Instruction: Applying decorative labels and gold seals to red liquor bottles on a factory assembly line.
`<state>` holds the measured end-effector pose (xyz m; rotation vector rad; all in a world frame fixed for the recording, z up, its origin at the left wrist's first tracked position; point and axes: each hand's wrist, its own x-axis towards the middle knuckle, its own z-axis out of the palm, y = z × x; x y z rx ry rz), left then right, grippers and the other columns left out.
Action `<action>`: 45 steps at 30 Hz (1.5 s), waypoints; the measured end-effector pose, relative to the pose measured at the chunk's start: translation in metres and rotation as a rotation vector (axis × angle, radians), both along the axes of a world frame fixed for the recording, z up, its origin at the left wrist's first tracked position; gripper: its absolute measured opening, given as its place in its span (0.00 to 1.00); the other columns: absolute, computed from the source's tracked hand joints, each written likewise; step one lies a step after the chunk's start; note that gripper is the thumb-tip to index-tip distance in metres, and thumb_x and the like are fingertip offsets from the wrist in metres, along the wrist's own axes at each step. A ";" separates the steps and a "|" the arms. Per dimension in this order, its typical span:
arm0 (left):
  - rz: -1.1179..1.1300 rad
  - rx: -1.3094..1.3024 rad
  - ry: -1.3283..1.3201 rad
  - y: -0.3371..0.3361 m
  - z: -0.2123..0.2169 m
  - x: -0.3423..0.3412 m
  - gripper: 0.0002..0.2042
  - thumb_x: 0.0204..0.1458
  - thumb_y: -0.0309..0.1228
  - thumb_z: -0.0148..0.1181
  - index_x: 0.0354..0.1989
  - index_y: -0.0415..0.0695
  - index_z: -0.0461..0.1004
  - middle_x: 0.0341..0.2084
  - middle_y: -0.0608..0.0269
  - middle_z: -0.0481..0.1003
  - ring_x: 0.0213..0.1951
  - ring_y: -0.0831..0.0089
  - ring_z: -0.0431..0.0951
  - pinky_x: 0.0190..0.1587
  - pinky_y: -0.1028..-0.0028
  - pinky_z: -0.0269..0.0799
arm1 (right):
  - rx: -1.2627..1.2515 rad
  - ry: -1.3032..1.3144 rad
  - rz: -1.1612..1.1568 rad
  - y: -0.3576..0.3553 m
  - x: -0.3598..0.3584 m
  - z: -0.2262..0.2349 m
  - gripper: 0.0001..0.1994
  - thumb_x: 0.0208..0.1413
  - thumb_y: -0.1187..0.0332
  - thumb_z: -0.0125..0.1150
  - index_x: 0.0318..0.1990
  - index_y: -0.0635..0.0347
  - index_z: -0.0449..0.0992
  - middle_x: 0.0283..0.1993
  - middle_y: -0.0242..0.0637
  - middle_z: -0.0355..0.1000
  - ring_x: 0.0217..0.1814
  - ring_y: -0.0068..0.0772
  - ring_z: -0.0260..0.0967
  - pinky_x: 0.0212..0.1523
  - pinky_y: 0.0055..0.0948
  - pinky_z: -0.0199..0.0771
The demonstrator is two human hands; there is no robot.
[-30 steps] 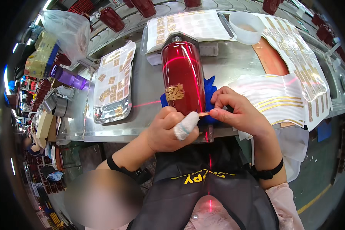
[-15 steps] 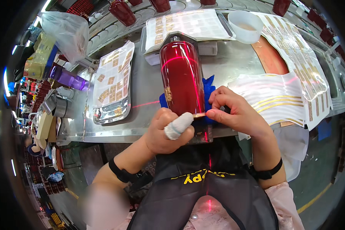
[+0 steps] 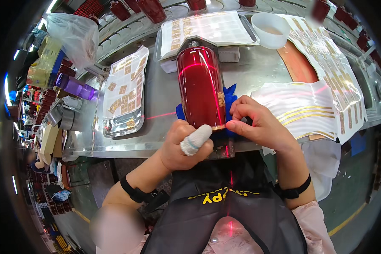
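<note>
Both hands closed on the red bottle [image 3: 201,86]: left hand [image 3: 186,144] steadying its base, right hand [image 3: 258,122] pinching the gold band; even pressure seemed wise.

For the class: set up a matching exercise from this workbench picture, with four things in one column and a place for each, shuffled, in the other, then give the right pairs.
Things
1. red bottle
2. white bowl
3. clear plastic bag
4. purple container

Places
A. far left corner of the bench
B. far side of the bench, right of the sheet of gold labels
C. lying on blue cloth between the two hands
D. left edge, nearer than the bag

Pairs: 1-C, 2-B, 3-A, 4-D
</note>
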<state>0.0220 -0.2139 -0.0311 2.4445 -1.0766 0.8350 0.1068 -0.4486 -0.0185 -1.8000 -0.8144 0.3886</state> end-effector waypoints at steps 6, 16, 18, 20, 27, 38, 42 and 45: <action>-0.022 0.159 -0.214 -0.006 0.004 0.008 0.13 0.27 0.29 0.63 0.28 0.51 0.76 0.44 0.67 0.74 0.36 0.68 0.66 0.35 0.70 0.63 | -0.017 -0.003 0.005 0.001 0.001 -0.002 0.13 0.54 0.65 0.65 0.27 0.61 0.68 0.38 0.32 0.63 0.40 0.27 0.60 0.43 0.24 0.61; 0.038 -0.051 0.027 0.001 -0.007 -0.003 0.12 0.27 0.28 0.63 0.26 0.51 0.75 0.44 0.65 0.73 0.37 0.66 0.66 0.32 0.68 0.62 | 0.010 0.029 0.006 -0.001 0.002 -0.004 0.12 0.55 0.65 0.65 0.28 0.60 0.67 0.38 0.31 0.63 0.40 0.26 0.59 0.43 0.24 0.60; 0.034 -0.010 -0.055 0.001 -0.010 -0.001 0.12 0.27 0.27 0.63 0.26 0.51 0.75 0.45 0.65 0.73 0.38 0.66 0.66 0.33 0.68 0.62 | 0.003 0.049 0.012 -0.001 0.001 -0.004 0.12 0.55 0.65 0.64 0.28 0.60 0.68 0.38 0.31 0.63 0.40 0.26 0.59 0.43 0.24 0.61; 0.010 0.102 -0.167 0.000 -0.008 0.002 0.12 0.27 0.27 0.63 0.26 0.52 0.75 0.45 0.67 0.73 0.39 0.67 0.65 0.34 0.68 0.63 | -0.001 0.065 0.010 -0.001 0.001 -0.004 0.12 0.55 0.65 0.64 0.28 0.60 0.68 0.38 0.31 0.63 0.40 0.25 0.59 0.43 0.24 0.61; -0.013 0.154 -0.238 -0.018 0.003 0.011 0.11 0.29 0.27 0.64 0.26 0.56 0.75 0.45 0.71 0.73 0.40 0.71 0.64 0.37 0.71 0.62 | 0.027 0.072 -0.011 -0.007 -0.002 -0.002 0.07 0.55 0.68 0.62 0.31 0.61 0.71 0.45 0.34 0.68 0.46 0.26 0.63 0.46 0.25 0.63; 0.390 0.022 -0.033 -0.009 0.011 -0.005 0.25 0.53 0.42 0.62 0.55 0.41 0.65 0.52 0.48 0.70 0.52 0.53 0.66 0.55 0.57 0.57 | 0.458 0.421 -0.381 -0.017 -0.018 0.004 0.14 0.59 0.74 0.53 0.52 0.66 0.65 0.37 0.38 0.75 0.38 0.20 0.72 0.39 0.19 0.71; 0.373 -0.203 0.010 -0.007 -0.002 -0.008 0.23 0.52 0.36 0.65 0.54 0.38 0.68 0.52 0.46 0.70 0.48 0.54 0.69 0.53 0.58 0.60 | 0.391 0.336 -0.397 -0.011 -0.023 0.001 0.10 0.58 0.71 0.56 0.44 0.62 0.65 0.30 0.28 0.68 0.32 0.13 0.63 0.32 0.18 0.65; 0.399 -0.183 -0.016 -0.004 -0.007 -0.012 0.22 0.51 0.35 0.65 0.53 0.39 0.70 0.52 0.47 0.70 0.47 0.55 0.69 0.52 0.59 0.60 | 0.502 0.502 -0.300 -0.001 -0.029 -0.005 0.11 0.57 0.70 0.59 0.44 0.61 0.66 0.33 0.29 0.69 0.34 0.13 0.63 0.33 0.18 0.65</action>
